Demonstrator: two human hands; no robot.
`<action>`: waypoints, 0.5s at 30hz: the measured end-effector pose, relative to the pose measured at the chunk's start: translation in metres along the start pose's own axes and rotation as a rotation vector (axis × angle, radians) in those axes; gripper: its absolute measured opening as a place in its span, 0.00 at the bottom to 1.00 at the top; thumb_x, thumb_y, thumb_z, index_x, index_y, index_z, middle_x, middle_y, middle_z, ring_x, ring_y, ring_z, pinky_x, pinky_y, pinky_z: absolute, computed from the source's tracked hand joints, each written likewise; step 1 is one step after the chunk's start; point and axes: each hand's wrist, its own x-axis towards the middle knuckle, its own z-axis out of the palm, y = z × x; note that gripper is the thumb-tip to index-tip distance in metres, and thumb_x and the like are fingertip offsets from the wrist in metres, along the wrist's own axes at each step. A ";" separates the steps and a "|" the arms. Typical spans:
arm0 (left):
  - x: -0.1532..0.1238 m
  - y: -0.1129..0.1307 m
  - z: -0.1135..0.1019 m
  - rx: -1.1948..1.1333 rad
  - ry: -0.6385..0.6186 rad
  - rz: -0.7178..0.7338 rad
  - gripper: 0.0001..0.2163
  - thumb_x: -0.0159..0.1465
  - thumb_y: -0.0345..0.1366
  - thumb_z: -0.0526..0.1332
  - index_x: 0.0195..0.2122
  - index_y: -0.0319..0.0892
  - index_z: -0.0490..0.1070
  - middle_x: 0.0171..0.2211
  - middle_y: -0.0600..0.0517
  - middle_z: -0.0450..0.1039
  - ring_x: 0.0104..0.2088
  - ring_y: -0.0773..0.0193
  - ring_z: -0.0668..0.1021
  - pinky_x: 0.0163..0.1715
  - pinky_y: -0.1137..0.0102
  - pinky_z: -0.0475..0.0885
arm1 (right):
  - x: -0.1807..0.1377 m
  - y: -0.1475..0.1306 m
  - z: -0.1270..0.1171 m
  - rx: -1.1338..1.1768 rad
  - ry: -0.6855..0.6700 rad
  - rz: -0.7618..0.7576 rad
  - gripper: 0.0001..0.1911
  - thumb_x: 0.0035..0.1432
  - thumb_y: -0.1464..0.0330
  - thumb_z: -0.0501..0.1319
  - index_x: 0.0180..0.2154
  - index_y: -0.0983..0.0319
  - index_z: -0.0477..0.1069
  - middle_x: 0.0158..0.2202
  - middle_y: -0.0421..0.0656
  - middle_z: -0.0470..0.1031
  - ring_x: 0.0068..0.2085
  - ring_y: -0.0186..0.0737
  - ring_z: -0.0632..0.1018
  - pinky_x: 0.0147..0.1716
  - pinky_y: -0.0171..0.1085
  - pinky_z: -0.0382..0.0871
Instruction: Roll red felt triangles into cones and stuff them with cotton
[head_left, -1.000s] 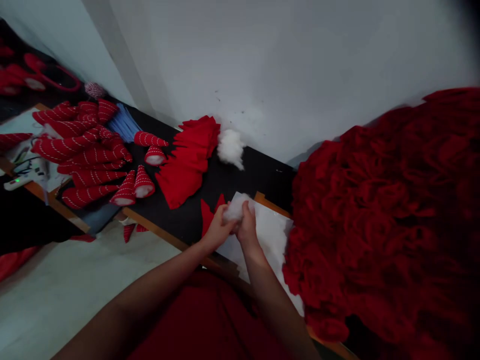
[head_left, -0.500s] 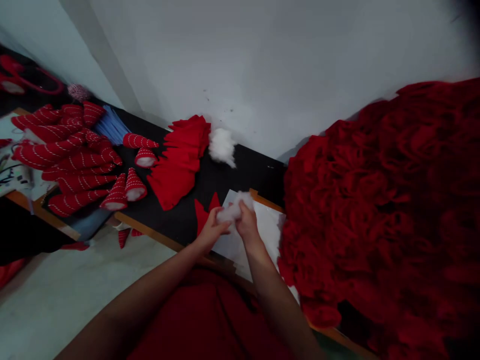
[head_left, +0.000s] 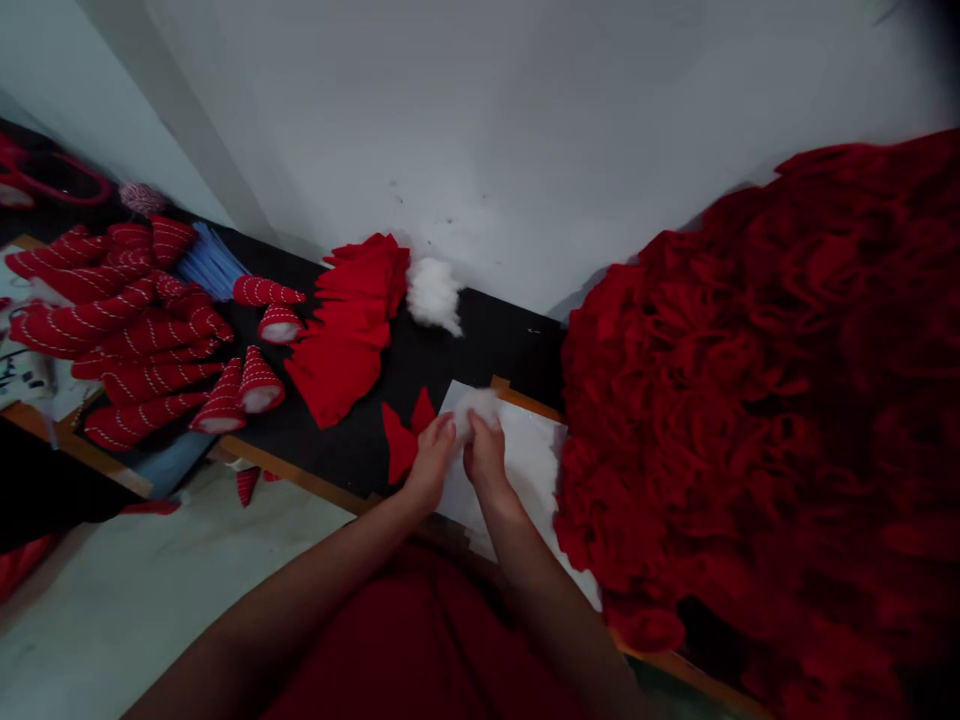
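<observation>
The left hand and right hand curl closed, their fingers pinching a soft white tuft of polyester fibrefill above a white paper sheet. Red-and-white striped fabric cones lie heaped, some white-filled (these look finished); flat red felt pieces and a loose white fibrefill clump look yet unused.

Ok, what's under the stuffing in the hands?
A white sheet lies beneath the white stuffing, held between the left hand and right hand; a red felt cutout sits at its edge. The hands hide the patch directly below.
</observation>
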 end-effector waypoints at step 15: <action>-0.001 0.009 -0.013 0.293 -0.109 0.427 0.10 0.49 0.21 0.50 0.27 0.42 0.64 0.41 0.51 0.68 0.48 0.61 0.67 0.49 0.65 0.59 | 0.008 0.002 -0.006 0.032 -0.190 0.168 0.06 0.45 0.68 0.52 0.24 0.60 0.66 0.23 0.39 0.74 0.32 0.38 0.76 0.35 0.40 0.73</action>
